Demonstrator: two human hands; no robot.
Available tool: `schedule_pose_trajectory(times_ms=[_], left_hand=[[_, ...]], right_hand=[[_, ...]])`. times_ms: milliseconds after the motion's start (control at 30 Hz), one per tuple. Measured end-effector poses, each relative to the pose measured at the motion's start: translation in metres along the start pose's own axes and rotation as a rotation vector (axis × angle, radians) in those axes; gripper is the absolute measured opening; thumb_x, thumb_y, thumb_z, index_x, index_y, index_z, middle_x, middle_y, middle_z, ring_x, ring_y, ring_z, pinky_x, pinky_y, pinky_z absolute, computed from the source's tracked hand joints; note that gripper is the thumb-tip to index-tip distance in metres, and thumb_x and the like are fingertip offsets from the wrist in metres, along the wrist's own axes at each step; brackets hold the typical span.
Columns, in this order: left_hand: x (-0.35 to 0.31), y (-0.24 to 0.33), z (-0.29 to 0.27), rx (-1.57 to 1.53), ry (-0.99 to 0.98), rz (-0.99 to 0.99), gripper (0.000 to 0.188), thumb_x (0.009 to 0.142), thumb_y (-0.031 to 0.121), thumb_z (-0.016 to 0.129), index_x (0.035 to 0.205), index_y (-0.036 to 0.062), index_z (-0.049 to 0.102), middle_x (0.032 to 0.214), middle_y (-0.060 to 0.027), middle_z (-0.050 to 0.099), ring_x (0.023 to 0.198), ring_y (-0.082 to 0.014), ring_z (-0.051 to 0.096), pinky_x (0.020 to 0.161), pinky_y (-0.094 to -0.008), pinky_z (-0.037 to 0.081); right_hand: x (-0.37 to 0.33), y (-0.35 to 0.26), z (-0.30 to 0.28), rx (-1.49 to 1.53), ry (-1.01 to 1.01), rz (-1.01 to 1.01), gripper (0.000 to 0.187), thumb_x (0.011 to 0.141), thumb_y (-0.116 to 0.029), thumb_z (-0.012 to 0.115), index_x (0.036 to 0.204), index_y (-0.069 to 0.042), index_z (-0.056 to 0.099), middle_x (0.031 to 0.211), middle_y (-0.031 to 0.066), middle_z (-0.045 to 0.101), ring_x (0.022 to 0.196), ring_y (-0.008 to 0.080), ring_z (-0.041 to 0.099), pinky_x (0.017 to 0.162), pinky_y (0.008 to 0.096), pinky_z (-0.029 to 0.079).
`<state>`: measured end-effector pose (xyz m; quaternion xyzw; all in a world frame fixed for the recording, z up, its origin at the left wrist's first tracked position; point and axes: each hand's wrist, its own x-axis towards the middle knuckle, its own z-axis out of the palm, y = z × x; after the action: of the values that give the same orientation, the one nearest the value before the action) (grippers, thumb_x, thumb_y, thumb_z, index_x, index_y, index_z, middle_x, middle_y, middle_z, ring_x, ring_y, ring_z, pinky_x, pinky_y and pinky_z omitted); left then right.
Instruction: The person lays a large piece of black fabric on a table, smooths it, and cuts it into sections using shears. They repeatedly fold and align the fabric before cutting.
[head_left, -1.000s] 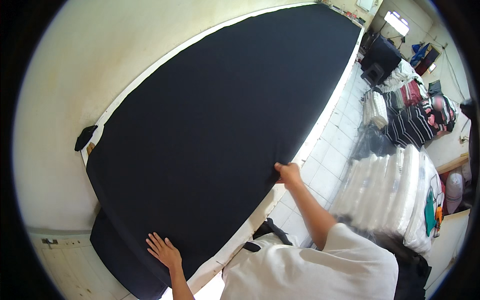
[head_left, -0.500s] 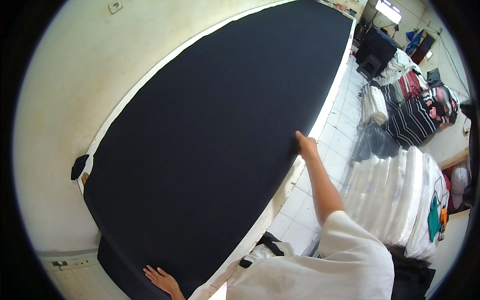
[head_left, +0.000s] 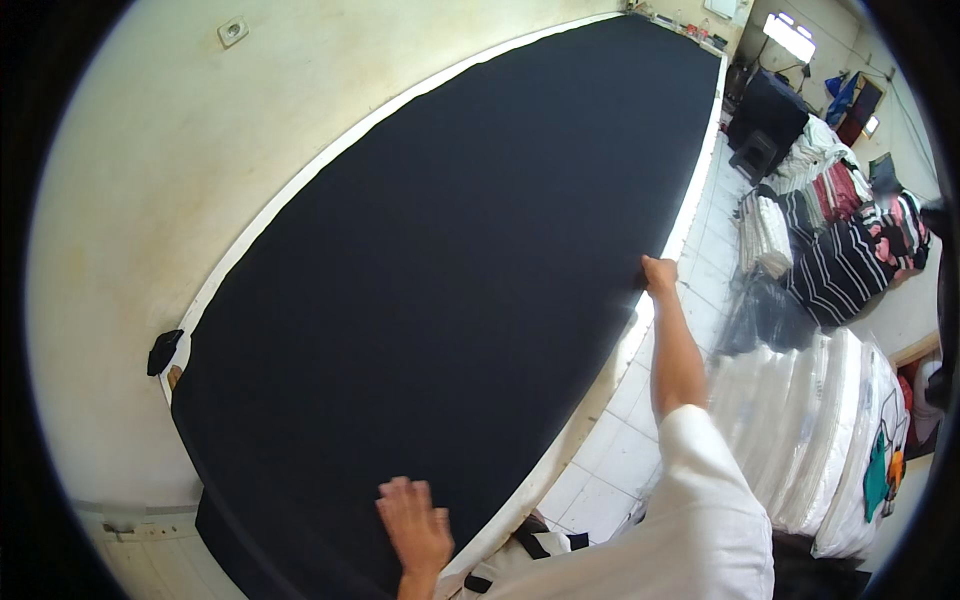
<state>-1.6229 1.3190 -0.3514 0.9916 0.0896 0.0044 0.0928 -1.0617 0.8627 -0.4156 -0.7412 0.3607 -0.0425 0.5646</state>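
A wide sheet of black fabric [head_left: 430,250] lies spread over a long white table [head_left: 572,440], smooth across most of its length. At the table's right edge my right hand [head_left: 660,275] is closed on the border of the fabric, its fingers partly hidden. My left hand [head_left: 415,525] is over the near part of the fabric, palm down with fingers stretched out, slightly blurred. Whether it touches the cloth I cannot tell. Past the near left end of the table, the fabric hangs down.
A wall with a socket [head_left: 233,32] runs along the left. A small black cloth [head_left: 165,352] rests at the table's left edge. To the right are a tiled floor [head_left: 610,440], wrapped white stacks [head_left: 800,420], striped fabric [head_left: 840,270] and a black stool [head_left: 755,155].
My left hand has moved up and right across the fabric from its near edge. My right hand has slid slightly farther along the right edge. The view has shifted a little.
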Motion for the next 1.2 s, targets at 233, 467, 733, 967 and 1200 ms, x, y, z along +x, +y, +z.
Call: schedule_pose_trajectory(times_ms=[233, 467, 733, 967, 1200], left_hand=[[0.004, 0.042, 0.013, 0.030, -0.309, 0.275, 0.064, 0.111, 0.052, 0.046, 0.164, 0.0171, 0.046, 0.176, -0.0153, 0.030, 0.164, -0.0401, 0.020, 0.130, -0.0654, 0.014], [0.015, 0.050, 0.016, -0.038, -0.422, 0.409, 0.062, 0.112, 0.046, 0.051, 0.169, 0.0255, 0.039, 0.177, -0.0016, 0.031, 0.164, -0.0310, 0.022, 0.131, -0.0596, 0.019], [0.004, 0.055, 0.008, -0.366, -0.413, 0.333, 0.064, 0.113, 0.040, 0.051, 0.169, 0.0131, 0.036, 0.178, -0.0101, 0.029, 0.166, -0.0293, 0.019, 0.135, -0.0487, 0.014], [-0.049, 0.032, -0.004, -1.169, 0.053, -0.278, 0.043, 0.110, 0.017, 0.062, 0.152, 0.0086, 0.060, 0.144, -0.0153, 0.069, 0.124, -0.0247, 0.071, 0.106, -0.0389, 0.057], [-0.216, -0.042, -0.022, -0.451, 0.659, -0.682, 0.083, 0.066, -0.013, 0.054, 0.146, 0.0083, 0.065, 0.151, -0.0149, 0.062, 0.142, -0.0359, 0.057, 0.120, -0.0451, 0.047]], right_hand=[[-0.029, -0.039, 0.023, -0.630, 0.547, -0.256, 0.051, 0.094, -0.025, 0.073, 0.137, -0.002, 0.059, 0.135, 0.0217, 0.068, 0.125, 0.0415, 0.067, 0.101, 0.0529, 0.057], [-0.009, -0.031, 0.039, -1.007, 0.086, -0.466, 0.065, 0.113, -0.045, 0.035, 0.168, -0.011, 0.036, 0.177, 0.0269, 0.021, 0.165, 0.0442, 0.013, 0.129, 0.0666, 0.017], [-0.141, 0.043, 0.048, -1.292, 0.174, -1.060, 0.056, 0.111, -0.030, 0.047, 0.154, 0.005, 0.051, 0.163, 0.0304, 0.044, 0.154, 0.0490, 0.036, 0.128, 0.0606, 0.025], [-0.216, 0.066, 0.063, -1.220, 0.318, -1.059, 0.064, 0.117, -0.050, 0.028, 0.167, -0.010, 0.040, 0.174, 0.0190, 0.034, 0.160, 0.0426, 0.031, 0.129, 0.0593, 0.025], [-0.380, 0.117, 0.039, -1.349, -0.005, -0.838, 0.063, 0.116, -0.044, 0.040, 0.169, -0.009, 0.036, 0.178, 0.0173, 0.027, 0.164, 0.0408, 0.022, 0.131, 0.0594, 0.019]])
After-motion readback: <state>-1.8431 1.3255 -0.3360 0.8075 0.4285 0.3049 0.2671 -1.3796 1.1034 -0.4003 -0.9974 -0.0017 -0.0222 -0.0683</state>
